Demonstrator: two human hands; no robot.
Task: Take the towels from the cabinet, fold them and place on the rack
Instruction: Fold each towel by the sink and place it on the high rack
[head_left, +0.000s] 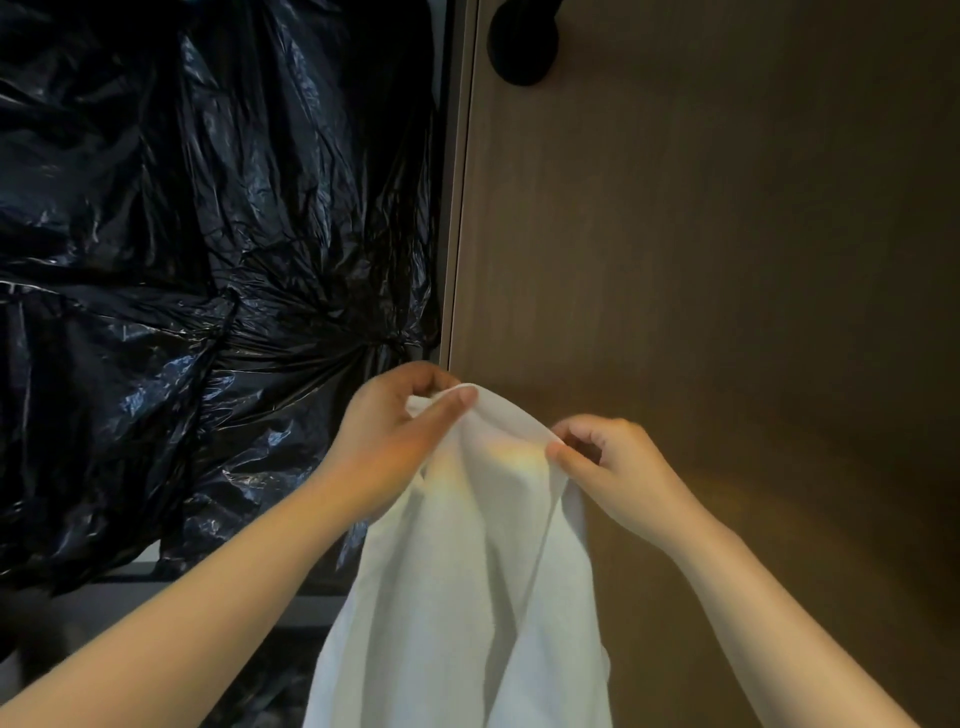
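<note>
A white towel (467, 597) hung nearest, draping down between both forearms and running off the bottom edge. Its top edge was held up by both hands. The left hand (395, 436) gripped the upper left part of that edge, fingers curled over the cloth and thumb pressed along its front. The right hand (608, 467) pinched the edge just to the right, thumb and forefinger closed on the fabric, the other fingers curled. The hands were near each other, the cloth arching between them.

Behind the left hand and reaching far above it lay crumpled black plastic bags (208, 234), glossy and creased. A pale upright frame edge (457, 208) stood just beyond the left hand. Behind the right hand was a brown wooden panel (727, 260). A dark round knob (524, 41) sat on it, well above both hands.
</note>
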